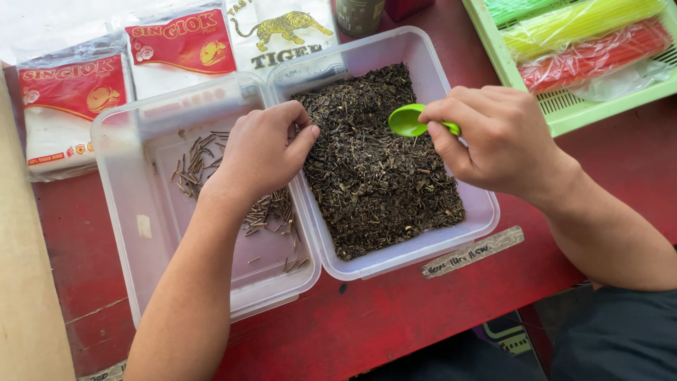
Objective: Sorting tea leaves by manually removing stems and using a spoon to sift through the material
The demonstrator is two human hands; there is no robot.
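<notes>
Tea leaves [374, 176], dark and crumbly, fill the clear plastic tub [416, 53] on the right, and that is where both my hands are at work. My right hand [493, 137] is closed around the handle of a small green spoon [410, 120], whose bowl hovers just above the leaves near the far end of the tub. My left hand [264, 148] is loosely curled, its fingertips pinched together at the tub's left wall; I think something small sits between them, but it is too hidden to tell.

Under my left wrist stands a second clear tub [134, 226], touching the first along one side. It holds only a thin scatter of pale stalks [204, 159].

Both tubs rest on a red table [395, 317]. A strip of tape [474, 252] with handwriting is stuck on it just beside the full tub's near corner. Beyond the tubs lie red-and-white packets [77, 106] and a white packet bearing a tiger picture [282, 32]. At the far right a green basket [564, 116] holds bundles of yellow, red and green plastic straws [585, 39].
</notes>
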